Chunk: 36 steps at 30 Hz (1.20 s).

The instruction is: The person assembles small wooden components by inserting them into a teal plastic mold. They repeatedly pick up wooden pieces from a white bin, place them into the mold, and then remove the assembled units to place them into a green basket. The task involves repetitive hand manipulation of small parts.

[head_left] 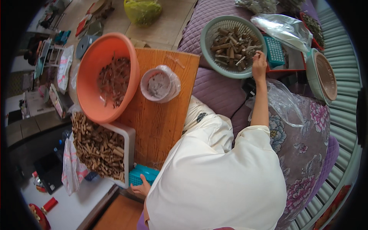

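Observation:
My right hand (259,65) reaches over the right rim of a grey-green colander (207,57). Its fingers are bent together at the dry brown stick pieces (231,48) inside, and what they pinch is too small to make out. Low on the left, my left hand (142,187) has its thumb against the side of a small teal plastic basket (145,173), its fingers at the lower edge. That basket sits at the table's near edge, beside a white-rimmed tray (130,147) heaped with short brown pieces (99,147).
On the wooden table (161,122) stand an orange basin (132,82) with dark scraps and a plastic-lined white tub (174,86). Beyond the colander are another teal basket (274,51) and a silvery bag (283,28). A clear plastic bag (283,101) lies by my right forearm.

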Tool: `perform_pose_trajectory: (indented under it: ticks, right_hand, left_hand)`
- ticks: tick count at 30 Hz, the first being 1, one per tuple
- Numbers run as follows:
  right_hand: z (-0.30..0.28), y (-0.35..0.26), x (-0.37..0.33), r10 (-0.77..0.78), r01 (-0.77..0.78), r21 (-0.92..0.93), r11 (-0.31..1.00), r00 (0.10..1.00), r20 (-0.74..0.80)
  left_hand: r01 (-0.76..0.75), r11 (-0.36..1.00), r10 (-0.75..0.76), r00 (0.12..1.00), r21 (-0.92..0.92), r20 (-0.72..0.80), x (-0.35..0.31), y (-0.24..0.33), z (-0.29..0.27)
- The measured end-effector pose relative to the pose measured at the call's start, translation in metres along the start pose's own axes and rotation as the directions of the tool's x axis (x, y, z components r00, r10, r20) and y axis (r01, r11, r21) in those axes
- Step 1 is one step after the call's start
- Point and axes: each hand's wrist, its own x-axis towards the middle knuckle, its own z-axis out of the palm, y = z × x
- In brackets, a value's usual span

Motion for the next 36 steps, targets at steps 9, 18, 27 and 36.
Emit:
perform_pose_trajectory:
  ticks: [9,18,27,36]
  right_hand:
    - [-0.011,-0.022,-0.014,0.044,-0.044,-0.041,0.998,0.999,-0.009]
    - [0.015,0.011,-0.028,-0.402,0.334,-0.551,0.765,0.916,-0.003]
    - [0.034,0.042,-0.078,0.555,-0.638,-0.09,0.765,0.723,-0.412]
    - [0.05,-0.013,-0.071,0.834,-0.734,0.632,0.249,0.494,0.246]
  left_hand:
    - [-0.016,0.996,0.013,0.999,-0.085,-0.038,-0.011,0.03,-0.006]
    - [-0.104,0.986,0.085,0.986,-0.128,-0.142,-0.011,0.022,-0.003]
    - [-0.066,0.998,0.067,0.996,0.024,-0.059,-0.011,0.025,0.002]
    - [-0.133,0.982,0.129,0.991,-0.133,-0.036,-0.017,0.014,-0.014]
